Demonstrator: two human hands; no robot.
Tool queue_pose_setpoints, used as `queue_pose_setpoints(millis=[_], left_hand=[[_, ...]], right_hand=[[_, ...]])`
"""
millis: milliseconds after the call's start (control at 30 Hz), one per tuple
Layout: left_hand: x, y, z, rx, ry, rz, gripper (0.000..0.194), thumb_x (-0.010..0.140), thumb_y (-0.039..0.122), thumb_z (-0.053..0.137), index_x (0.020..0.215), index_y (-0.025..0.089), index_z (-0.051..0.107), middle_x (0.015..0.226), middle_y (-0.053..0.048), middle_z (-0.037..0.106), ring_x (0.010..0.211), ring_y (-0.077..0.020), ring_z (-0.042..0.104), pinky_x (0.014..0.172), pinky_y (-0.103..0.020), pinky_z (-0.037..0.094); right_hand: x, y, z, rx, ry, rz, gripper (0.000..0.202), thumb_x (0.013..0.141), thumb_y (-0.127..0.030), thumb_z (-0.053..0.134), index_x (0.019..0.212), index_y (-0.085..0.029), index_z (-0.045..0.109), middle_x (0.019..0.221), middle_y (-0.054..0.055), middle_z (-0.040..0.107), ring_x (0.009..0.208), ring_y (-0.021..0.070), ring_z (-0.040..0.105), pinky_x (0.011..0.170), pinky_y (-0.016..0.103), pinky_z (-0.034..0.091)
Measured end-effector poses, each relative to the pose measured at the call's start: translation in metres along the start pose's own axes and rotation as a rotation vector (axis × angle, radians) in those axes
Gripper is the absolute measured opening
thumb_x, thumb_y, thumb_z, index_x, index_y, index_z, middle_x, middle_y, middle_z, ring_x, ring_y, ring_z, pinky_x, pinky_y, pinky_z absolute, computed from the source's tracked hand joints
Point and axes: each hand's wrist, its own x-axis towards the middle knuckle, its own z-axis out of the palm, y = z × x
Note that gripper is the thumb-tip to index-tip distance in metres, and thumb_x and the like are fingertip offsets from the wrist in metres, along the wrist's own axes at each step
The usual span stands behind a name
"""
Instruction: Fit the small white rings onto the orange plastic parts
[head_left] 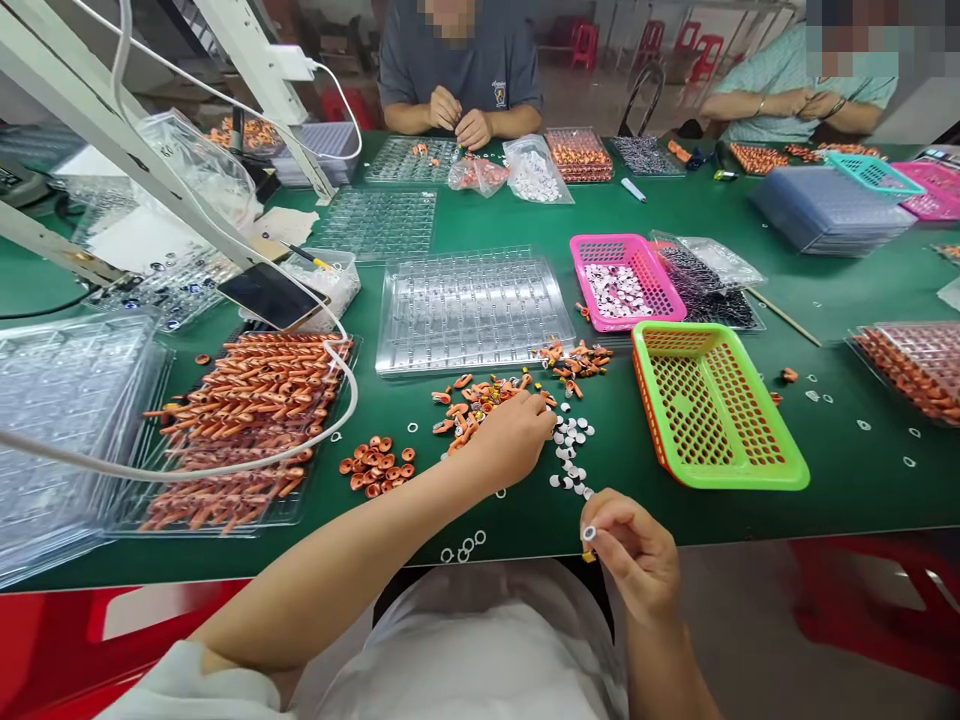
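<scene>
My right hand (pixel 641 560), near the table's front edge, pinches a small round part (pixel 589 534) with a white rim, a dark centre and a yellow bit below it, between thumb and finger. Reaching across the table, my left hand (pixel 517 435) has its fingers bent down at the border of a pile of small orange parts (pixel 480 405) and a scatter of white discs (pixel 571 440). Its fingertips are mostly hidden, so any hold cannot be made out. Another little heap of orange pieces (pixel 577 362) lies just beyond. Orange cups (pixel 377 467) sit left of my forearm.
A green basket (pixel 795 470) stands right, with a pink basket (pixel 581 255) of white discs behind. A clear tray (pixel 390 350) lies ahead. Trays of orange parts (pixel 247 400) are left, under a white cable (pixel 262 473). Two people (pixel 461 75) sit opposite.
</scene>
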Motion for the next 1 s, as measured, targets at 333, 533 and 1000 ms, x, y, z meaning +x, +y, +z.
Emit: queue_pose_setpoints(millis=[333,533,1000], left_hand=[[-0.018,0.008,-0.004,-0.048,-0.142,0.009,0.022,0.086,0.004,0.049,0.082,0.017,0.067,0.081,-0.008,0.066,0.08,-0.023,0.06,0.065,-0.031,0.045],[-0.029,0.008,-0.006,-0.116,-0.15,-0.072,0.017,0.091,0.012,0.05,0.088,0.015,0.067,0.083,-0.01,0.066,0.081,-0.0235,0.062,0.069,-0.033,0.049],[-0.052,0.014,-0.006,-0.559,0.061,-0.25,0.015,0.095,0.018,0.048,0.091,0.018,0.063,0.087,-0.006,0.068,0.079,-0.018,0.063,0.071,-0.029,0.05]], right_hand=[[0.003,0.003,-0.005,-0.013,-0.031,0.04,0.006,0.092,-0.019,0.059,0.087,-0.021,0.062,0.078,0.003,0.056,0.071,0.0159,0.054,0.057,0.027,0.044],[0.005,0.004,-0.007,-0.039,-0.043,0.052,0.005,0.092,-0.018,0.059,0.088,-0.021,0.062,0.08,0.003,0.057,0.071,0.0154,0.054,0.057,0.026,0.042],[0.003,0.006,0.002,-0.102,0.121,0.085,0.008,0.094,-0.023,0.057,0.088,-0.021,0.061,0.089,0.004,0.058,0.075,0.0157,0.057,0.063,0.027,0.049]])
